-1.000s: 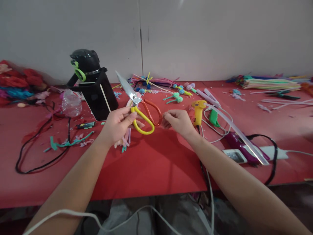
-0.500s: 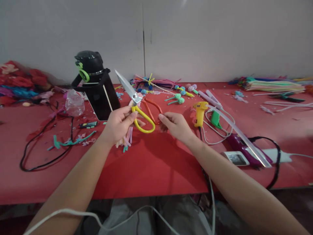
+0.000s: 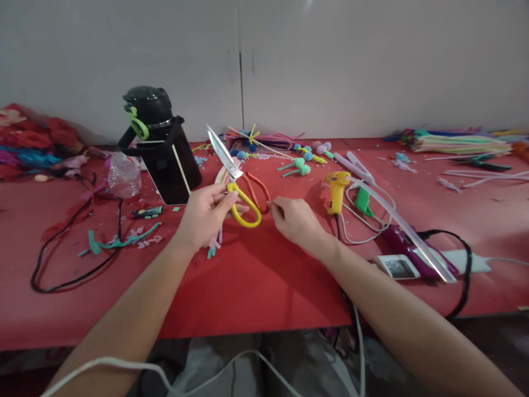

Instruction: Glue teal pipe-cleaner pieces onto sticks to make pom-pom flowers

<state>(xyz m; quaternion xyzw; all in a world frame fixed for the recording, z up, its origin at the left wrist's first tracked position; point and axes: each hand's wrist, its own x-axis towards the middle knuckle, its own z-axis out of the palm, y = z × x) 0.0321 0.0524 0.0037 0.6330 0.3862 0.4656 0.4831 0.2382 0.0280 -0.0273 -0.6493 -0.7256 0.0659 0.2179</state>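
Scissors (image 3: 246, 212) with one yellow and one orange-red handle are raised above the red table, blades pointing up and to the left. My left hand (image 3: 205, 215) pinches them at the top of the yellow handle. At the outer end of the orange-red handle is my right hand (image 3: 291, 220), its fingers closed; whether they grip the handle or something small beside it is unclear. Behind and below my left hand hang pale pink, lilac and teal fuzzy strips (image 3: 212, 245), partly hidden by the hand and scissors.
A black flask in a black holder (image 3: 171, 165) stands at the left, near a clear bottle (image 3: 124, 175). A yellow glue gun (image 3: 339, 190) lies right of my hands, with cables nearby. Bundled fuzzy stems (image 3: 463, 144) lie at the back right.
The scissors have tilted more upright and their tips have moved right. My right hand has turned, and its fingers have curled in more. My left hand has shifted slightly right.
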